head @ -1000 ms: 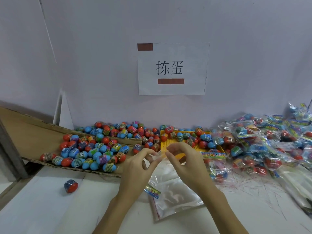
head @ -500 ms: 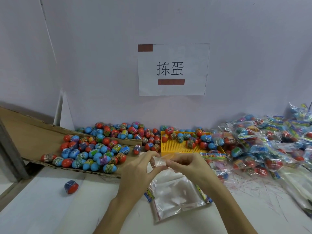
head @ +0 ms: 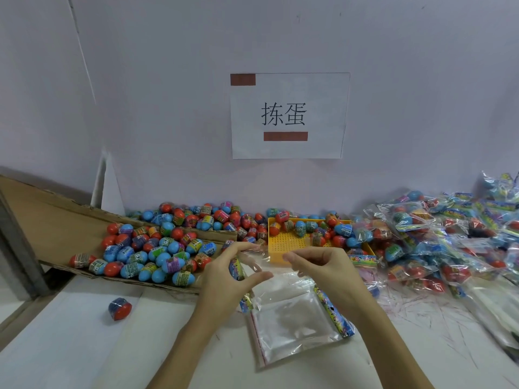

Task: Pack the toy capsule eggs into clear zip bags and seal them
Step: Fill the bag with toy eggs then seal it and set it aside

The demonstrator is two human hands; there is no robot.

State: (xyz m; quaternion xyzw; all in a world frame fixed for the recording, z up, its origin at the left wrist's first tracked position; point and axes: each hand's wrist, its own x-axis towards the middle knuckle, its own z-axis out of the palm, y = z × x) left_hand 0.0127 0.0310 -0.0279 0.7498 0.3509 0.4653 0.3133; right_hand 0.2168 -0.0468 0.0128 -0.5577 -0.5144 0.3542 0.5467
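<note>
My left hand (head: 224, 279) and my right hand (head: 325, 269) hold a clear zip bag (head: 269, 262) up between them, each pinching one side of its top edge, and its mouth is spread apart. The bag looks empty. Below it a stack of flat clear zip bags (head: 292, 324) with colourful header strips lies on the white table. Loose red and blue capsule eggs (head: 151, 251) are heaped on a cardboard sheet at the left. More eggs sit in a yellow perforated tray (head: 286, 242) behind my hands.
A big pile of filled bags (head: 438, 242) covers the right side of the table. One stray egg (head: 119, 308) lies alone at the front left. A paper sign (head: 288, 115) hangs on the wall behind. The cardboard sheet (head: 56, 220) slopes up to the left.
My hands have moved apart, pulling the bag's mouth wider. Before, their fingertips were close together at the bag's top edge.
</note>
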